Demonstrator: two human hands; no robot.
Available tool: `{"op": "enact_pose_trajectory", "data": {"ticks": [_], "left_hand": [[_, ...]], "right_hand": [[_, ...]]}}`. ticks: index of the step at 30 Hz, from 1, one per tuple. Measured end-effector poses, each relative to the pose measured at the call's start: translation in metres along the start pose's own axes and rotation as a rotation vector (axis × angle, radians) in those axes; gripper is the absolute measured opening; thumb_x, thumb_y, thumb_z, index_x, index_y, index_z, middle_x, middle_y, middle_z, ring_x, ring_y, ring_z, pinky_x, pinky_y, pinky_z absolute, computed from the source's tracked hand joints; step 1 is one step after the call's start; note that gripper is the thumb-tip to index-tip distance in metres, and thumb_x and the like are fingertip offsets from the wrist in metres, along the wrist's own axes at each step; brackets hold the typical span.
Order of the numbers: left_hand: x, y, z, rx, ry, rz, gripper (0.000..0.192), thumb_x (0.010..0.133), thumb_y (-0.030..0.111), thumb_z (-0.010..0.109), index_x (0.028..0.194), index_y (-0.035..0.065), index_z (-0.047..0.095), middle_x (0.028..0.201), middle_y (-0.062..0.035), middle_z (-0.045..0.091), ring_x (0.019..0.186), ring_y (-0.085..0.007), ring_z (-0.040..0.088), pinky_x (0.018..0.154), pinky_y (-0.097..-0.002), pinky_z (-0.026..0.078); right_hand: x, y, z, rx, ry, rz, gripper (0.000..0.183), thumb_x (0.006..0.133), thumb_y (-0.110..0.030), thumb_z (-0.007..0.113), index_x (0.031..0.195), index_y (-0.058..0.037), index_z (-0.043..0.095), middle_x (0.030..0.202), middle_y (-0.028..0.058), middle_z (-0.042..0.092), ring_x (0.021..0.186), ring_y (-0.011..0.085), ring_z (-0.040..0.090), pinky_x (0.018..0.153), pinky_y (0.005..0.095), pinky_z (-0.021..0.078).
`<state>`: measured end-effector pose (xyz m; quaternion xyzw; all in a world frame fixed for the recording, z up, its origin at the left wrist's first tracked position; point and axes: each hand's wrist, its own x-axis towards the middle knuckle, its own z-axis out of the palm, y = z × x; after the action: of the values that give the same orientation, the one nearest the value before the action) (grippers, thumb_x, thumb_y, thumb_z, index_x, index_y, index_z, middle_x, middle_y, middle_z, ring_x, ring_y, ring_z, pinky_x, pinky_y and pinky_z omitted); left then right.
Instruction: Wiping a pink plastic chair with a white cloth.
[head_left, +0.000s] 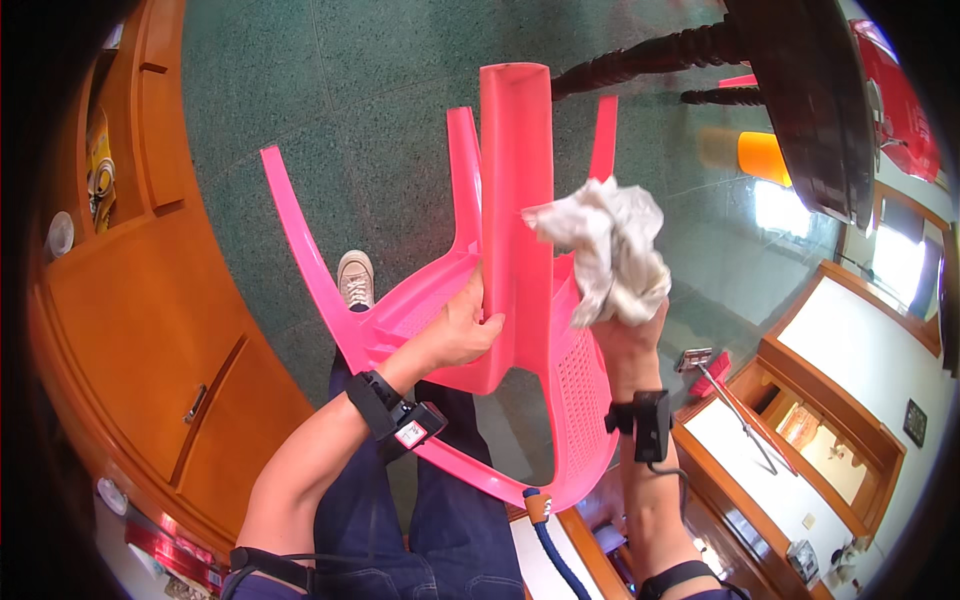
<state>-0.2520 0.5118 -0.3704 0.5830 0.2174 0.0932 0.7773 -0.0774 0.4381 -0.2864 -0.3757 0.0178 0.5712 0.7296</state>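
Note:
A pink plastic chair (517, 202) is held tipped before me, its legs pointing away from my body. My left hand (457, 330) grips the near leg at its base, thumb on the outer face and fingers behind the edge. A crumpled whitish cloth (619, 255) is bunched in my right hand (634, 330), just right of that leg. The cloth covers most of my right fingers. Whether it touches the chair I cannot tell. The chair's perforated panel (581, 401) lies below the cloth, and a curved pink rail crosses over my thighs.
An orange-brown wooden cabinet (157, 345) curves along the left. At upper right stands a dark table (806, 105) with turned legs, near an orange object (763, 157) on the green speckled floor (360, 90). A pink broom (711, 375) is at right. My shoe (355, 277) shows beside the chair.

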Motion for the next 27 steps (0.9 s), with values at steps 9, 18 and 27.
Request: {"op": "enact_pose_trajectory", "data": {"ticks": [9, 18, 27], "left_hand": [[0.003, 0.015, -0.004, -0.110, -0.037, -0.304, 0.083, 0.075, -0.002, 0.047, 0.144, 0.0100, 0.003, 0.136, -0.0146, 0.037, 0.117, -0.0173, 0.042, 0.089, -0.0255, 0.039], [0.015, -0.004, 0.017, -0.203, 0.140, -0.045, 0.071, 0.078, -0.001, 0.046, 0.140, 0.0021, 0.011, 0.132, -0.0155, 0.038, 0.123, -0.0218, 0.037, 0.103, -0.0295, 0.027], [0.014, 0.002, 0.011, -0.159, 0.180, -0.038, 0.063, 0.078, 0.000, 0.046, 0.135, 0.0026, 0.022, 0.126, -0.0170, 0.041, 0.124, -0.0242, 0.038, 0.103, -0.0320, 0.029]], "right_hand": [[0.052, -0.033, 0.006, -0.423, 0.095, -0.231, 0.086, 0.077, -0.068, 0.047, 0.134, -0.0047, 0.033, 0.124, 0.0082, 0.048, 0.112, 0.0254, 0.047, 0.092, 0.0429, 0.0400], [0.148, -0.011, 0.055, -1.349, -0.021, -0.580, 0.030, 0.078, -0.013, 0.059, 0.107, -0.0056, 0.052, 0.084, 0.0102, 0.064, 0.075, 0.0188, 0.062, 0.068, 0.0284, 0.0479], [0.152, -0.013, 0.072, -1.829, -0.027, -0.664, 0.025, 0.079, -0.012, 0.060, 0.101, -0.0021, 0.056, 0.083, 0.0112, 0.066, 0.074, 0.0141, 0.064, 0.067, 0.0258, 0.0483]]}}
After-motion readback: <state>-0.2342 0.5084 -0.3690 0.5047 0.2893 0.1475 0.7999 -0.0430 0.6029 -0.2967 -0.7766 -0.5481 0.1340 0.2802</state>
